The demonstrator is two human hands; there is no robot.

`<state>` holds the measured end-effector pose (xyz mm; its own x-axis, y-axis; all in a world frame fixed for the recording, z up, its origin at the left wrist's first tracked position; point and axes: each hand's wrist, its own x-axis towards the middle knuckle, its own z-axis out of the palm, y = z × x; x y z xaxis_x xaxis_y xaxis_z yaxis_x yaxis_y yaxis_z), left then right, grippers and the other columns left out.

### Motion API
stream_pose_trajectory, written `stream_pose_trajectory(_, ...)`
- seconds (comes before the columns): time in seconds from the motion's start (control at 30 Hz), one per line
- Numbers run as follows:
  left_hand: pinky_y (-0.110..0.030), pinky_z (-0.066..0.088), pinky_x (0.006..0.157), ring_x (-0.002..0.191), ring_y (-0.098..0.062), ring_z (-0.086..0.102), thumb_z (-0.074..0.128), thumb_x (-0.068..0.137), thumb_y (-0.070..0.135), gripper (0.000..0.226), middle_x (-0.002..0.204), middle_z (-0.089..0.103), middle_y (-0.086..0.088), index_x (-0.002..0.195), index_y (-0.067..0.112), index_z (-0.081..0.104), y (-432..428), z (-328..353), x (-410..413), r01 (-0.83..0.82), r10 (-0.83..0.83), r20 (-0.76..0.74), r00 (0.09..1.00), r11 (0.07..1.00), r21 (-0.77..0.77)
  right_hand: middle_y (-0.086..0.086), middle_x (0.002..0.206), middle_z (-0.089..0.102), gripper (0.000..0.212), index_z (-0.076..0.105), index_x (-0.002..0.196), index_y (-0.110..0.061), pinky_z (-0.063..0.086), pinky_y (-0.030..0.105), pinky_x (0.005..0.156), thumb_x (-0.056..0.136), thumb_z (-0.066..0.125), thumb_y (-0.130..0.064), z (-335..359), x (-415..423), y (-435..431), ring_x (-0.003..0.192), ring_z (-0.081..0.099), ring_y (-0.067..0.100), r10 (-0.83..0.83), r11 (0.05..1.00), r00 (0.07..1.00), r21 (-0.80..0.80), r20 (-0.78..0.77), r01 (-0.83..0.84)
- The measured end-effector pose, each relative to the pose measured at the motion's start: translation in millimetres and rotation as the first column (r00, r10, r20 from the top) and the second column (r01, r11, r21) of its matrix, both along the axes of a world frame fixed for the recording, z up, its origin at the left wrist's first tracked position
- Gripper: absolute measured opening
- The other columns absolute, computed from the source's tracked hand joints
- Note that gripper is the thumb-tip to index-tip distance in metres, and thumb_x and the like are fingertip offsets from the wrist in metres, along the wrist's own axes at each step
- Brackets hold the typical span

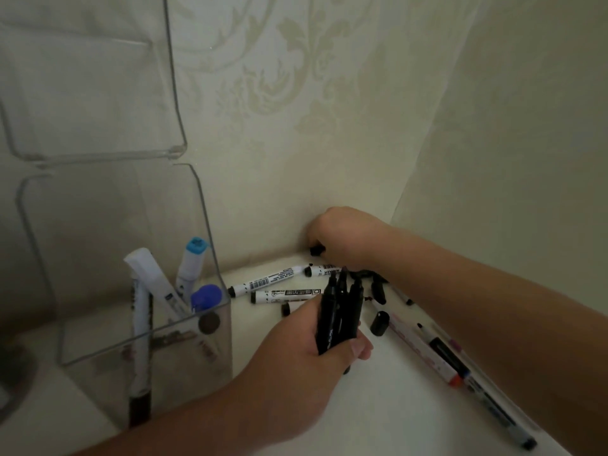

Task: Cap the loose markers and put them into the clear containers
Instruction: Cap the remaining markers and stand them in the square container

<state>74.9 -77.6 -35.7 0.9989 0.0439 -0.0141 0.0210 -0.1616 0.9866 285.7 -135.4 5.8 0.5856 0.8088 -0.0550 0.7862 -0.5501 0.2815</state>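
My left hand [306, 350] grips a bunch of black markers [340, 311], their tips pointing up and away. My right hand [342, 235] reaches to the corner by the wall and pinches a small black cap [317, 250]. Loose white markers [266, 279] lie on the white surface between the hands and the container. A loose black cap [380, 322] lies to the right of my left hand. The lower clear container [210, 232] stands at the left with several markers in it, one with a light blue cap [195, 246].
A second clear container [174, 93] sits stacked above the first at the upper left. More markers [441, 355] lie along the wall under my right forearm. Patterned walls close the corner at the back and right.
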Motion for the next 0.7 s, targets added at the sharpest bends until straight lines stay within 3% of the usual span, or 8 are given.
stream_pose_trajectory(0.13,-0.021,0.043,0.066,0.067,-0.002,0.06,0.063,0.097,0.018,0.02,0.088,0.075,0.016,0.093,0.038,0.064,1,1,0,-0.001,0.001,-0.021,1.0,1.0,0.001,-0.003,0.099,0.07,0.029,0.074,0.109,-0.022,0.044,0.024,0.075,0.087,0.062,-0.009,20,-13,-11,0.094,0.063,0.02,0.023,0.979,0.992,0.204,-0.122,0.002)
stream_pose_trajectory(0.23,-0.011,0.039,0.057,0.057,0.006,0.055,0.063,0.098,0.018,0.01,0.077,0.071,0.02,0.1,0.027,0.067,2,3,0,-0.014,0.014,-0.025,1.0,1.0,0.001,-0.014,0.085,0.068,0.023,0.075,0.106,-0.023,0.045,0.014,0.068,0.085,0.072,-0.012,45,-29,-39,0.074,0.062,0.003,-0.007,0.813,0.961,0.558,-0.278,0.167)
stream_pose_trajectory(0.33,-0.008,0.039,0.051,0.054,0.006,0.056,0.063,0.098,0.016,0.009,0.075,0.072,0.017,0.103,0.023,0.066,1,3,1,-0.017,0.016,-0.027,0.999,1.0,-0.015,0.002,0.079,0.075,0.018,0.071,0.1,-0.013,0.054,0.019,0.062,0.087,0.071,-0.001,53,-59,-84,0.072,0.074,0.014,0.115,0.585,0.789,0.683,-0.603,0.437)
stream_pose_trajectory(0.4,-0.009,0.039,0.049,0.052,0.005,0.056,0.062,0.098,0.014,0.009,0.075,0.073,0.016,0.103,0.021,0.066,0,3,2,-0.023,0.022,-0.038,0.999,1.0,-0.017,0.013,0.085,0.074,0.019,0.068,0.103,-0.005,0.058,0.028,0.066,0.089,0.067,0.008,47,-79,-111,0.079,0.076,0.028,0.237,0.53,0.624,0.638,-0.744,0.559)
stream_pose_trajectory(0.47,-0.014,0.042,0.049,0.053,0.004,0.056,0.063,0.097,0.014,0.01,0.08,0.075,0.013,0.104,0.02,0.066,-1,2,2,-0.033,0.032,-0.046,0.998,0.999,-0.021,0.017,0.089,0.073,0.018,0.068,0.102,-0.003,0.059,0.034,0.069,0.089,0.064,0.01,36,-91,-132,0.081,0.075,0.031,0.282,0.49,0.561,0.619,-0.778,0.613)
stream_pose_trajectory(0.53,-0.022,0.045,0.053,0.057,-0.004,0.057,0.064,0.096,0.015,0.01,0.085,0.077,0.007,0.103,0.021,0.067,-2,1,1,-0.039,0.038,-0.047,0.998,0.999,-0.025,0.01,0.088,0.073,0.018,0.072,0.1,-0.011,0.059,0.043,0.073,0.091,0.066,0.003,27,-97,-147,0.081,0.074,0.027,0.251,0.485,0.598,0.634,-0.761,0.603)
stream_pose_trajectory(0.6,-0.028,0.044,0.053,0.059,-0.011,0.055,0.064,0.096,0.017,0.009,0.085,0.077,0.003,0.099,0.023,0.07,-1,-3,2,-0.044,0.042,-0.046,0.998,0.999,-0.031,0.003,0.088,0.074,0.019,0.076,0.099,-0.021,0.058,0.05,0.075,0.09,0.069,-0.005,19,-99,-157,0.081,0.071,0.025,0.171,0.548,0.681,0.643,-0.712,0.534)
stream_pose_trajectory(0.7,-0.032,0.042,0.052,0.06,-0.015,0.054,0.064,0.095,0.019,0.016,0.086,0.075,-0.005,0.089,0.03,0.074,-1,-6,2,-0.038,0.037,-0.033,0.999,0.999,-0.012,-0.005,0.082,0.07,0.023,0.076,0.094,-0.034,0.057,0.042,0.07,0.083,0.08,-0.014,11,-102,-166,0.072,0.064,0.018,0.031,0.663,0.774,0.593,-0.632,0.458)
